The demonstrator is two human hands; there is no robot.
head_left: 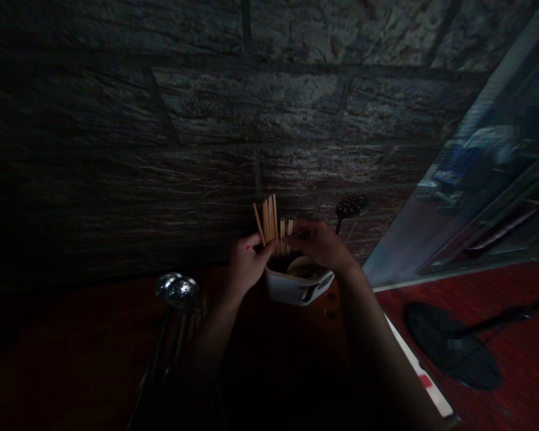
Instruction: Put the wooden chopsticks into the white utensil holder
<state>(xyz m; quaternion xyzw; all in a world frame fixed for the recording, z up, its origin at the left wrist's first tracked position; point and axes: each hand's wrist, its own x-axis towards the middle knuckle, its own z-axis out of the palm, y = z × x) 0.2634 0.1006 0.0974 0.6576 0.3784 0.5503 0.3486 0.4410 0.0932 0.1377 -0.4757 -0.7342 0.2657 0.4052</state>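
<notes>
My left hand (pixel 248 266) is closed around a bundle of chopsticks (pixel 269 220), which stand nearly upright with one tilted out to the left. Its thumb presses across their front. Close by on the right, my right hand (pixel 321 242) has its fingers closed on a shorter-looking group of light chopsticks (pixel 286 230). Both hands are at the rim of a white container (pixel 282 288). The lower ends of the chopsticks are hidden by the hands and the dark inside. A pale round shape, perhaps a spoon or ladle, lies in the container beneath my right hand.
A black slotted spoon (pixel 353 205) rises behind my right hand. Shiny metal ladles (pixel 182 291) lie left of my left forearm. Behind is a stone-block wall (pixel 251 114). A glass panel (pixel 458 173) is at right, above a black round stand base (pixel 453 347) on a red floor.
</notes>
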